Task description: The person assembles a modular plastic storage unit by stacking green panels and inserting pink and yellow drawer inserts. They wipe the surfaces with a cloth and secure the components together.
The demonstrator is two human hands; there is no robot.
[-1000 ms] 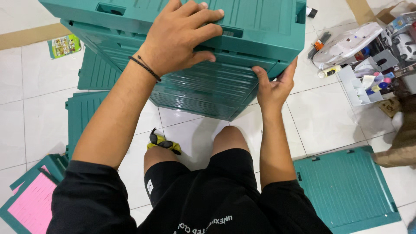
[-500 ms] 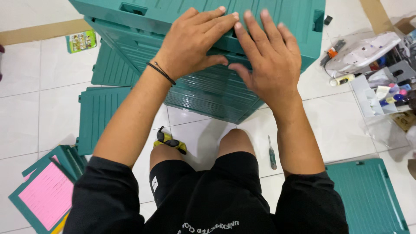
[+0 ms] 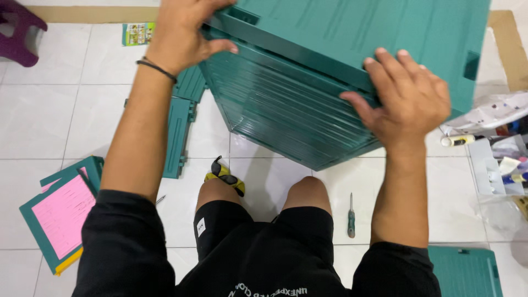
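Note:
A large teal plastic cabinet (image 3: 308,93) with ribbed sides stands on the white tiled floor in front of my knees. My left hand (image 3: 184,33) grips its upper left corner, a black band around the wrist. Over at the right, my right hand (image 3: 404,96) rests on the top front edge with fingers curled over the rim. A small screwdriver (image 3: 351,217) with a green handle lies on the floor by my right knee. A yellow and black tool (image 3: 225,176) lies by my left knee.
Loose teal panels (image 3: 179,132) lie on the floor at left, and another (image 3: 465,272) at bottom right. A pink sheet on a teal lid (image 3: 60,212) sits at lower left. A grey organiser with small items (image 3: 498,165) stands at right. A purple stool (image 3: 19,27) is at top left.
My hands have spread apart: the left slid to the cabinet's left corner and the right moved to the right along its front edge. The view has shifted closer over the cabinet.

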